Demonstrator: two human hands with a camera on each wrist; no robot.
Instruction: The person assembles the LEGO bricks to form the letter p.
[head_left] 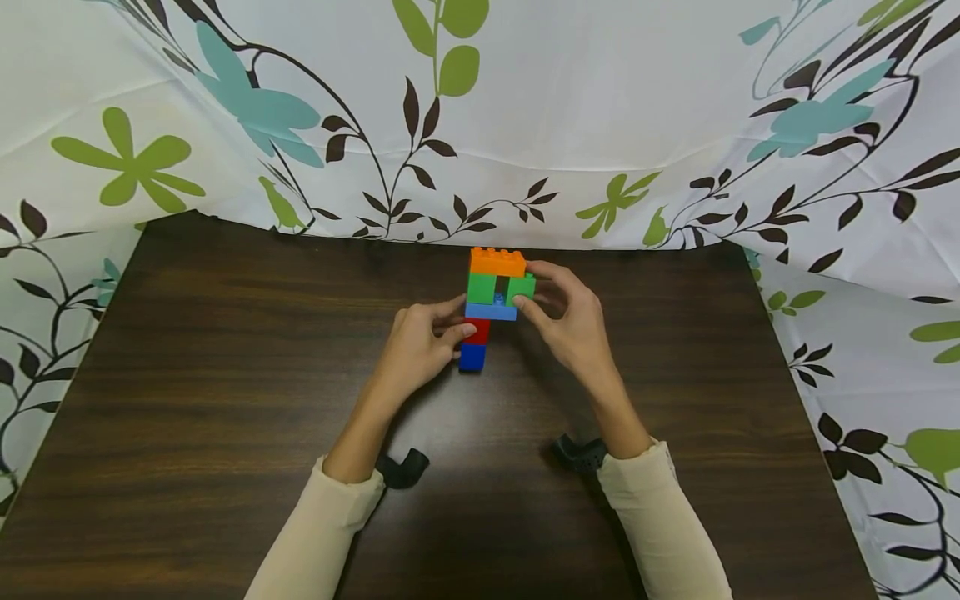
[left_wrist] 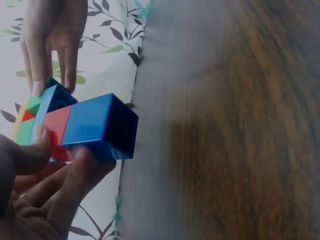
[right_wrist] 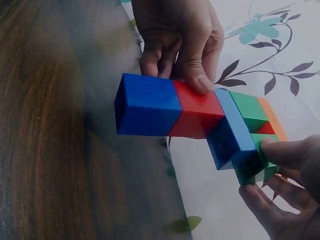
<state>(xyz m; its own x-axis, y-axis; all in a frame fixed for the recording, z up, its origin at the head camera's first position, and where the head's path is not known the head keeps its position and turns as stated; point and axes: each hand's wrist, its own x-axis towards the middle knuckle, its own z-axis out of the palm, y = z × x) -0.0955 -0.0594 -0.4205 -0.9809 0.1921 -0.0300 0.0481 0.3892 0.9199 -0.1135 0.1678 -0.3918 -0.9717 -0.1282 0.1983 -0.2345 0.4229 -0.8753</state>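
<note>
Both hands hold one assembled tower of toy building bricks above the table. From its lower end it runs dark blue brick [right_wrist: 150, 105], red brick [right_wrist: 200, 109], lighter blue brick [head_left: 491, 312], two green bricks side by side with a gap, and an orange brick [head_left: 498, 263] across the top. My left hand [head_left: 416, 337] grips the red brick, thumb on the near face and fingers behind. My right hand [head_left: 577, 321] pinches the right green brick [head_left: 521, 288] between thumb and fingers. In the left wrist view the dark blue brick's underside shows.
The dark wood table [head_left: 225, 417] spreads out below the hands. A patterned white cloth [head_left: 525, 125] hangs behind its far edge and down both sides. Small black devices sit at the left wrist [head_left: 403, 468] and the right wrist [head_left: 581, 454].
</note>
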